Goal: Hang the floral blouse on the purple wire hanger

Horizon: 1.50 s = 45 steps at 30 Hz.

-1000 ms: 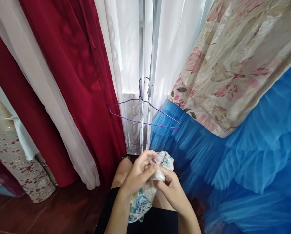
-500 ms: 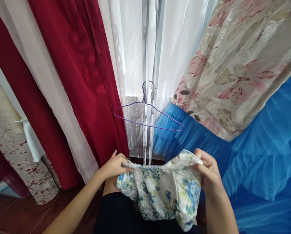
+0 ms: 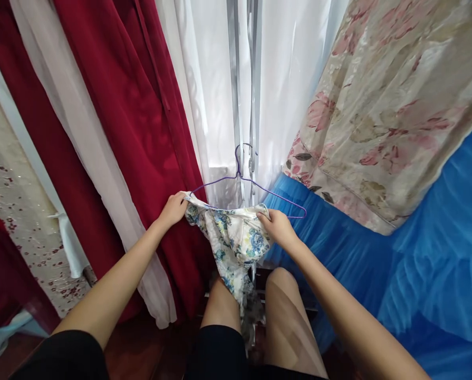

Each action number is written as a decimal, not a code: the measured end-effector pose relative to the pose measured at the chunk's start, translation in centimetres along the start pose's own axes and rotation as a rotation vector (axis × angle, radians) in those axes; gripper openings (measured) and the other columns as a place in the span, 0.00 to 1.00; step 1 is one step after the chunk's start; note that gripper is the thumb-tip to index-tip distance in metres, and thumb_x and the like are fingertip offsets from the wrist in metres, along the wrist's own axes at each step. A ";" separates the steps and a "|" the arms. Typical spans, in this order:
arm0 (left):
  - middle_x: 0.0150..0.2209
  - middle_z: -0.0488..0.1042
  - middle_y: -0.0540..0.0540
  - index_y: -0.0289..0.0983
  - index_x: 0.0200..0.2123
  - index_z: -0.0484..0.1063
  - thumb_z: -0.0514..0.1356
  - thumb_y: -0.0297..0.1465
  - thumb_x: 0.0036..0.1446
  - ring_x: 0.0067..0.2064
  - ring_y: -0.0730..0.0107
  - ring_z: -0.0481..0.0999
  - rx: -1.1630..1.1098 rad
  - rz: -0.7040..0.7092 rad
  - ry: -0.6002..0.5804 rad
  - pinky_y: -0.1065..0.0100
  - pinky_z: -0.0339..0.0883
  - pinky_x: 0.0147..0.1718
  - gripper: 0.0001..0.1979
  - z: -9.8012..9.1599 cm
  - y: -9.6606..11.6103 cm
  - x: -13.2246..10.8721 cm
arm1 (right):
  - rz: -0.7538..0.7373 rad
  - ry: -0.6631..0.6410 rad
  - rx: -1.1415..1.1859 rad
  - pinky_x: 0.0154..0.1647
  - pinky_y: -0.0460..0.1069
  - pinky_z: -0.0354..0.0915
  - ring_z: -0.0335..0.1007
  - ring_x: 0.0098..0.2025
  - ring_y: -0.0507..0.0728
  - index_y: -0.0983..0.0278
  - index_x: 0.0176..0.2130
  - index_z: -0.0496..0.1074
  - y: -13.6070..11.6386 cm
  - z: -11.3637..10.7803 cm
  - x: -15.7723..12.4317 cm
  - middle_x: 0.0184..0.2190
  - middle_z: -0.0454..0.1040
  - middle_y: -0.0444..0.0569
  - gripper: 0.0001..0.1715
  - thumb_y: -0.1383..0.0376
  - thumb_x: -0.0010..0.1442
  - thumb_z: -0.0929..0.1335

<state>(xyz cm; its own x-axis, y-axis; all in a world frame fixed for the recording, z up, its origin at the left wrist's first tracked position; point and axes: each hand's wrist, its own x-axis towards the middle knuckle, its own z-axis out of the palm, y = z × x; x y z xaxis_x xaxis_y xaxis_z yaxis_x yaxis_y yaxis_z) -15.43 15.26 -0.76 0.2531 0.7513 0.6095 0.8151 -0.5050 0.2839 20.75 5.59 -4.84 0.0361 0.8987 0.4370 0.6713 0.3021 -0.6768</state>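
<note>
A white garment with blue and yellow flowers is stretched between my two hands, its lower part hanging down over my knees. My left hand grips its left top corner, at the left end of a purple wire hanger. My right hand pinches the right top edge, short of the hanger's right end, which sticks out bare. The garment's left corner lies over the hanger's left tip. The hanger's hook stands upright against grey metal poles.
Red curtain-like fabric and pale fabric hang at the left. White sheer fabric hangs behind the poles. At the right are a beige floral cloth and ruffled blue fabric. My knees show below.
Both hands have moved forward and up with the garment, from my lap to the hanger. The garment's left corner now covers the hanger's left end.
</note>
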 end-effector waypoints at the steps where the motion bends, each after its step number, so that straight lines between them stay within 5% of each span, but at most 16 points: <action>1: 0.44 0.79 0.38 0.38 0.33 0.73 0.48 0.33 0.62 0.47 0.53 0.77 0.018 -0.001 0.014 0.52 0.68 0.54 0.14 -0.1 0.8 0.3 | -0.002 0.001 -0.029 0.33 0.49 0.58 0.73 0.33 0.61 0.63 0.29 0.74 -0.2 0.1 -0.6 0.28 0.78 0.53 0.18 0.57 0.66 0.64; 6: 0.44 0.79 0.39 0.39 0.35 0.68 0.50 0.33 0.61 0.46 0.53 0.76 -0.030 -0.037 0.071 0.56 0.68 0.52 0.08 -0.8 3.1 -0.6 | -0.053 -0.041 -0.028 0.35 0.48 0.60 0.77 0.36 0.61 0.62 0.33 0.76 -1.5 0.0 -3.4 0.31 0.81 0.52 0.16 0.59 0.67 0.63; 11: 0.40 0.78 0.40 0.41 0.32 0.65 0.52 0.33 0.55 0.44 0.52 0.76 0.008 -0.172 0.006 0.54 0.69 0.50 0.04 -1.4 1.4 -1.6 | -0.052 -0.036 -0.024 0.33 0.49 0.58 0.75 0.33 0.61 0.62 0.31 0.74 -1.8 -0.8 -3.9 0.28 0.79 0.51 0.18 0.57 0.68 0.63; 15: 0.43 0.77 0.38 0.41 0.29 0.62 0.52 0.33 0.57 0.58 0.47 0.71 0.012 0.003 -0.051 0.48 0.64 0.60 0.05 -2.4 0.6 -1.5 | -0.032 -0.038 -0.015 0.34 0.49 0.58 0.76 0.34 0.61 0.61 0.33 0.75 -1.6 -1.2 -4.0 0.29 0.80 0.51 0.17 0.57 0.68 0.62; 18: 0.50 0.76 0.39 0.40 0.32 0.65 0.52 0.35 0.61 0.68 0.48 0.62 -0.061 0.185 -0.051 0.48 0.57 0.65 0.06 -4.0 2.3 -1.4 | -0.029 -0.052 0.003 0.35 0.49 0.59 0.76 0.35 0.62 0.61 0.34 0.75 -1.5 -1.1 -4.2 0.30 0.79 0.50 0.18 0.56 0.67 0.63; 22: 0.46 0.76 0.44 0.39 0.37 0.68 0.54 0.33 0.62 0.53 0.56 0.75 -0.225 0.215 -0.017 0.56 0.67 0.56 0.05 -5.1 7.0 -1.6 | -0.091 -0.113 0.097 0.34 0.49 0.60 0.74 0.34 0.60 0.62 0.32 0.76 -1.8 -1.3 -4.7 0.29 0.78 0.48 0.18 0.56 0.67 0.63; 25: 0.41 0.76 0.46 0.39 0.40 0.69 0.58 0.33 0.59 0.45 0.61 0.77 -0.331 0.100 0.056 0.61 0.70 0.49 0.06 -4.4 9.5 -2.1 | -0.110 -0.073 0.179 0.38 0.49 0.64 0.75 0.37 0.60 0.63 0.42 0.79 -1.7 -2.9 -5.7 0.35 0.80 0.48 0.14 0.59 0.63 0.66; 29: 0.41 0.74 0.47 0.39 0.41 0.66 0.61 0.34 0.54 0.38 0.66 0.77 -0.465 -0.032 0.210 0.68 0.69 0.37 0.11 -3.1 10.4 -3.3 | -0.101 0.140 0.170 0.29 0.49 0.61 0.66 0.26 0.56 0.63 0.67 0.64 -0.2 -6.8 -7.0 0.28 0.74 0.43 0.38 0.60 0.60 0.69; 33: 0.34 0.71 0.51 0.39 0.37 0.67 0.61 0.32 0.54 0.27 0.73 0.71 -0.425 -0.057 0.233 0.71 0.62 0.27 0.07 -2.4 10.9 -4.1 | -0.067 0.259 -0.133 0.26 0.49 0.55 0.62 0.22 0.55 0.65 0.73 0.53 2.1 -10.1 -5.5 0.21 0.66 0.38 0.48 0.53 0.62 0.68; 37: 0.32 0.71 0.51 0.39 0.35 0.68 0.61 0.30 0.55 0.30 0.71 0.72 -0.368 -0.018 0.285 0.70 0.64 0.30 0.04 -2.5 10.9 -4.1 | -0.072 0.099 -0.244 0.27 0.50 0.57 0.66 0.22 0.57 0.68 0.66 0.69 2.8 -11.8 -2.6 0.18 0.69 0.42 0.38 0.50 0.65 0.65; 40: 0.37 0.74 0.49 0.38 0.38 0.71 0.63 0.34 0.58 0.33 0.69 0.72 -0.284 -0.021 0.363 0.68 0.67 0.35 0.07 -3.1 9.8 -3.8 | -0.122 -0.039 -0.253 0.31 0.51 0.61 0.72 0.28 0.60 0.67 0.53 0.80 1.6 -12.8 -2.3 0.26 0.79 0.51 0.32 0.46 0.67 0.64; 42: 0.41 0.74 0.47 0.38 0.41 0.72 0.64 0.37 0.58 0.34 0.69 0.70 -0.228 -0.034 0.425 0.67 0.68 0.37 0.11 -3.4 9.0 -3.6 | -0.158 -0.096 -0.268 0.32 0.51 0.62 0.74 0.32 0.61 0.65 0.47 0.82 0.4 -13.4 -2.9 0.33 0.82 0.54 0.32 0.43 0.63 0.67; 45: 0.43 0.74 0.46 0.38 0.43 0.73 0.64 0.40 0.60 0.40 0.66 0.73 -0.221 -0.026 0.448 0.65 0.69 0.44 0.13 -3.5 7.9 -3.5 | -0.162 -0.096 -0.205 0.25 0.48 0.56 0.67 0.25 0.55 0.64 0.34 0.81 -1.2 -14.3 -4.1 0.25 0.77 0.49 0.29 0.40 0.54 0.73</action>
<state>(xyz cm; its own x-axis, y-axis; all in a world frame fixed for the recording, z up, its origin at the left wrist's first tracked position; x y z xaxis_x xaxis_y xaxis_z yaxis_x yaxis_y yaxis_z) -11.71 7.13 1.96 -0.0542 0.5326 0.8446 0.6761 -0.6029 0.4236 30.38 -3.01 2.65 -0.1473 0.8730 0.4649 0.7990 0.3821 -0.4644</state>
